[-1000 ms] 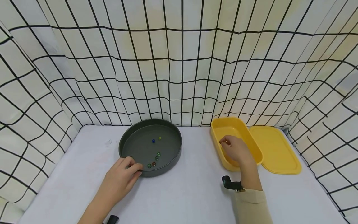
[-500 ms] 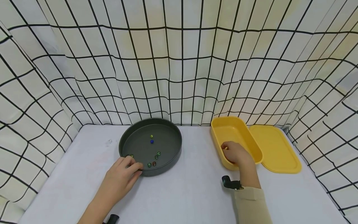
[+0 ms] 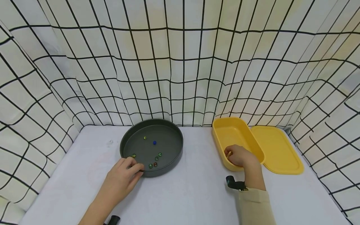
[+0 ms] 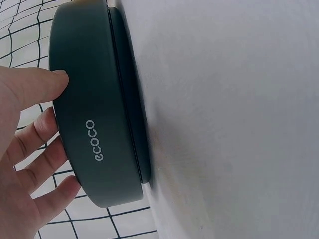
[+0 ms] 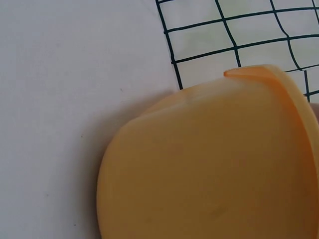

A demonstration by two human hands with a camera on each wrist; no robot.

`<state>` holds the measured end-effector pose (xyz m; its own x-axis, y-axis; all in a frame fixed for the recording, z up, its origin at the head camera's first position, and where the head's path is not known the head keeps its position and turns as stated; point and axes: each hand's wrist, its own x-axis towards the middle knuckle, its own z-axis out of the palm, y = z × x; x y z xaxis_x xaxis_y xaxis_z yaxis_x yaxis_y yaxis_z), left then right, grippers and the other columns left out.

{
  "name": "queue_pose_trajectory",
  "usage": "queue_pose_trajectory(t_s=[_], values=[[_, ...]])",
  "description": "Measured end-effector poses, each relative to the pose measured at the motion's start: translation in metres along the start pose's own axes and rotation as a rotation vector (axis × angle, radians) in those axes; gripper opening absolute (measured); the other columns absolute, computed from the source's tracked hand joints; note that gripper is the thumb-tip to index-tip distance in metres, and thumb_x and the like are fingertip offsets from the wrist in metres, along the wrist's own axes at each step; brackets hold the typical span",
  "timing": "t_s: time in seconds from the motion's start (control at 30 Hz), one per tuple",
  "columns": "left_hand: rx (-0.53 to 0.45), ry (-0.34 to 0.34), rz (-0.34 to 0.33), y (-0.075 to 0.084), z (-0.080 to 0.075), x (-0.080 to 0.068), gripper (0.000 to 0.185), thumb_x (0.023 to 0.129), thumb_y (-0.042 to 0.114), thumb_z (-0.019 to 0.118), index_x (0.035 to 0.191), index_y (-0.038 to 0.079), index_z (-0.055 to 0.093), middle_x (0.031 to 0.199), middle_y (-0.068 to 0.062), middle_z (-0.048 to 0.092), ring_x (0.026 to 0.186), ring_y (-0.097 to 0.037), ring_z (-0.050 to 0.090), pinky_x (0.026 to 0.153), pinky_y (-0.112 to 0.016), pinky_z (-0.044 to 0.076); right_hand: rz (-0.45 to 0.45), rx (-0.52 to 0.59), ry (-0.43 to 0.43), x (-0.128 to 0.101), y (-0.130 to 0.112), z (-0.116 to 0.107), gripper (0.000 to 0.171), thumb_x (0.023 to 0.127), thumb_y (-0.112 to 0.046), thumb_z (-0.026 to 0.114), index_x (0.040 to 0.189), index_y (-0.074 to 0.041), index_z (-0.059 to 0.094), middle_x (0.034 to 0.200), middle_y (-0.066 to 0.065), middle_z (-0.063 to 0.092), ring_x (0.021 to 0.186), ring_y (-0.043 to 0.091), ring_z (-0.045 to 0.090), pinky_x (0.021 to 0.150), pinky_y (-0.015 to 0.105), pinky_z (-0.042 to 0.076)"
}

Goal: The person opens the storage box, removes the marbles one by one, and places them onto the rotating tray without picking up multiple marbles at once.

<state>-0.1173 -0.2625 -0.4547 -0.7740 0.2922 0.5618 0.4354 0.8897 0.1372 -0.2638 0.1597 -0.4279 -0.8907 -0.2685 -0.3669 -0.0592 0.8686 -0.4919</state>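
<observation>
In the head view, my left hand [image 3: 125, 175] holds the near left rim of a round dark pan [image 3: 171, 167]. The left wrist view has the thumb on its "ecoco" outer wall [image 4: 94, 99] and the other fingers [image 4: 57, 199] at the rim. Inside the pan lie a blue marble [image 3: 154, 142], a yellow marble [image 3: 145, 137], a yellow-green marble [image 3: 134, 155], a reddish-brown marble [image 3: 155, 164] and several green marbles [image 3: 160, 154]. My right hand [image 3: 240, 156] reaches into a yellow box [image 3: 215, 137], fingers bent downward; I cannot tell what they hold. The box wall [image 5: 199, 164] hides them in the right wrist view.
A flat yellow lid [image 3: 281, 153] lies right of the box, partly under its edge. White cloth [image 3: 194, 187] covers the table. Black netting [image 3: 182, 78] over pale sheeting rises behind and at both sides.
My right hand has lowered into the box and shifted slightly nearer me. The yellow marble has rolled left, and the yellow-green one has come into view beside my left hand, which stays still.
</observation>
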Motion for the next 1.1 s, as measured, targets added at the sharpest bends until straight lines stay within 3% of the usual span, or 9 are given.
queue_pose_trajectory(t_s=[0.27, 0.4, 0.53, 0.7, 0.8, 0.97, 1.1], values=[[0.006, -0.008, -0.013, 0.001, 0.0, 0.0, 0.026, 0.074, 0.012, 0.085, 0.091, 0.025, 0.07, 0.09, 0.009, 0.052, 0.085, -0.013, 0.049, 0.069, -0.033, 0.051, -0.004, 0.054, 0.016, 0.007, 0.001, 0.003, 0.026, 0.083, 0.004, 0.052, 0.097, -0.014, 0.064, 0.081, 0.007, 0.053, 0.074, 0.023, 0.052, 0.059, 0.029, 0.039], [0.003, -0.006, -0.009, 0.001, 0.0, -0.001, 0.025, 0.074, 0.012, 0.085, 0.091, 0.025, 0.07, 0.09, 0.008, 0.052, 0.084, -0.014, 0.049, 0.069, -0.033, 0.05, -0.032, 0.057, 0.103, 0.011, 0.001, 0.004, 0.021, 0.086, -0.003, 0.056, 0.101, -0.015, 0.065, 0.087, 0.006, 0.058, 0.076, 0.022, 0.053, 0.059, 0.028, 0.043], [0.0, -0.01, -0.004, 0.001, 0.0, -0.001, 0.024, 0.075, 0.012, 0.084, 0.091, 0.024, 0.07, 0.09, 0.008, 0.052, 0.084, -0.014, 0.049, 0.068, -0.033, 0.049, -0.047, 0.145, 0.208, 0.014, 0.003, 0.003, 0.019, 0.089, -0.007, 0.061, 0.107, -0.013, 0.066, 0.09, 0.008, 0.062, 0.077, 0.023, 0.056, 0.064, 0.028, 0.049], [-0.003, -0.008, -0.006, 0.002, -0.001, 0.0, 0.024, 0.075, 0.012, 0.085, 0.091, 0.023, 0.071, 0.09, 0.008, 0.052, 0.084, -0.014, 0.049, 0.068, -0.033, 0.049, -0.07, 0.317, 0.371, 0.018, 0.003, -0.001, 0.018, 0.092, -0.01, 0.064, 0.11, -0.009, 0.064, 0.096, 0.01, 0.062, 0.083, 0.024, 0.058, 0.071, 0.027, 0.053], [-0.003, -0.007, -0.006, 0.002, -0.002, 0.001, 0.024, 0.075, 0.011, 0.085, 0.091, 0.023, 0.071, 0.089, 0.008, 0.052, 0.084, -0.014, 0.049, 0.068, -0.033, 0.049, -0.084, 0.482, 0.445, 0.02, 0.003, -0.003, 0.019, 0.095, -0.012, 0.061, 0.112, -0.005, 0.064, 0.102, 0.011, 0.061, 0.087, 0.024, 0.061, 0.076, 0.026, 0.057], [-0.003, -0.011, -0.009, 0.003, -0.002, 0.001, 0.025, 0.075, 0.011, 0.085, 0.091, 0.024, 0.071, 0.089, 0.008, 0.051, 0.085, -0.014, 0.049, 0.067, -0.032, 0.049, -0.139, 0.866, 0.472, 0.02, -0.001, -0.006, 0.026, 0.098, -0.014, 0.061, 0.117, 0.005, 0.059, 0.108, 0.011, 0.059, 0.092, 0.022, 0.064, 0.082, 0.027, 0.06], [-0.004, -0.013, -0.015, 0.003, -0.001, 0.001, 0.026, 0.074, 0.011, 0.085, 0.092, 0.024, 0.07, 0.09, 0.008, 0.052, 0.085, -0.014, 0.048, 0.067, -0.032, 0.049, -0.18, 1.037, 0.446, 0.017, -0.007, -0.007, 0.034, 0.098, -0.017, 0.066, 0.12, 0.007, 0.056, 0.107, 0.007, 0.06, 0.094, 0.021, 0.065, 0.084, 0.029, 0.059]])
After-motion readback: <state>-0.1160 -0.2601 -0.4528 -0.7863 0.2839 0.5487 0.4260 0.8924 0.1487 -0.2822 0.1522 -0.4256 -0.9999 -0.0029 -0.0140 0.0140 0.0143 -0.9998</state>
